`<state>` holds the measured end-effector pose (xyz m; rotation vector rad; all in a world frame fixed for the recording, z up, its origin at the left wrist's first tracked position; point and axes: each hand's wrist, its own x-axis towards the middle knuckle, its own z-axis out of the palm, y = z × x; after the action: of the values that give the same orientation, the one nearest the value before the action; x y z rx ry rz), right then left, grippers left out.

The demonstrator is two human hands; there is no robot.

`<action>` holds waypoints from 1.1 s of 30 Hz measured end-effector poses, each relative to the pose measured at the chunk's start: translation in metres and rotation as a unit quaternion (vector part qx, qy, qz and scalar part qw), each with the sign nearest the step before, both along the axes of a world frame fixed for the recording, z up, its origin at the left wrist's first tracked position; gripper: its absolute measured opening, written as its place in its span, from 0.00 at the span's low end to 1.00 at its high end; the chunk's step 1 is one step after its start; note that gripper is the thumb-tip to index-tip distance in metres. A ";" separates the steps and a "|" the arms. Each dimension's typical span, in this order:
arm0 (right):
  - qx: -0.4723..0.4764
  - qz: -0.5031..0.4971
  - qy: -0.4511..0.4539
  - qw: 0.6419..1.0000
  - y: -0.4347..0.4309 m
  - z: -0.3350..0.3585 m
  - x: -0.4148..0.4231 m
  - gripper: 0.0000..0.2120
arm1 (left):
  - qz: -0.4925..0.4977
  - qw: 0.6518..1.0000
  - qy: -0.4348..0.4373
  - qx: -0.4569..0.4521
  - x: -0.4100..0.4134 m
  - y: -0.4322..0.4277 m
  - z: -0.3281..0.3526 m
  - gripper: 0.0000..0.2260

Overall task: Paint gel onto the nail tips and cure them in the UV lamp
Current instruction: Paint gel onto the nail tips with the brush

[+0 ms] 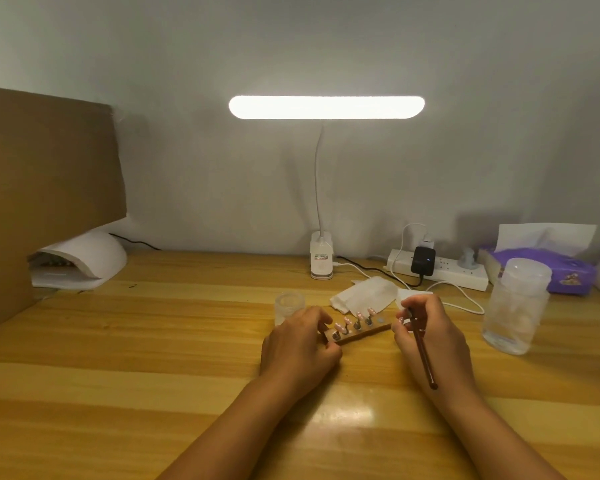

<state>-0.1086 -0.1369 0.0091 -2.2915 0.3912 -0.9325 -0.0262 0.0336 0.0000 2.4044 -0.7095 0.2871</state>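
Gripping left end of holder (361, 335) with 4 nail tips (360, 314), left hand (298, 344). Pinching brush (423, 351) and 1 loose tip (400, 319), right hand (430, 337), beside holder. Noting UV lamp (84, 254) far left on table (153, 341).

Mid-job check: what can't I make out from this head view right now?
Head view only.
- Brush bristles: hidden behind fingers of the right hand.
- Nail tips on the holder: too small to tell which are painted.
- UV lamp interior: dark, partly behind the cardboard.
- Jar contents: blurred, base behind the left hand.
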 end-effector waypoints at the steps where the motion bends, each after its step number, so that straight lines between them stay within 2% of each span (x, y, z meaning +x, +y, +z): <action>1: -0.004 0.002 0.001 1.000 -0.001 0.000 0.001 0.16 | -0.009 1.000 0.000 0.001 0.001 0.001 0.000 0.13; 7: -0.030 0.020 0.012 0.999 -0.007 -0.002 0.008 0.17 | -0.061 0.998 -0.010 0.024 0.006 0.007 0.001 0.11; 16: -0.071 0.028 0.024 0.997 -0.006 -0.006 0.012 0.17 | -0.059 0.997 -0.040 0.024 0.004 0.005 -0.003 0.10; 22: -0.033 -0.011 -0.055 0.998 -0.012 0.003 -0.003 0.10 | -0.022 0.997 -0.064 0.022 0.004 0.000 -0.004 0.10; 24: -0.067 -0.027 -0.027 0.997 -0.018 0.005 -0.011 0.13 | -0.003 0.997 -0.069 0.019 0.003 -0.003 -0.004 0.09; 27: -0.125 -0.094 0.066 0.986 -0.025 0.005 -0.017 0.16 | 0.012 0.996 -0.091 0.024 0.000 -0.005 -0.004 0.09; 30: -0.109 -0.149 0.190 0.964 -0.023 0.004 -0.016 0.23 | 0.011 0.993 -0.119 0.019 -0.007 0.000 -0.001 0.10; 33: -0.094 -0.157 0.230 0.956 -0.024 0.001 -0.014 0.25 | 0.051 0.984 -0.166 -0.038 -0.008 0.007 0.003 0.16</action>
<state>-0.1229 -0.1611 0.0101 -2.6690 0.9232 -0.5863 -0.0344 0.0404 0.0033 2.3482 -0.7053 0.7587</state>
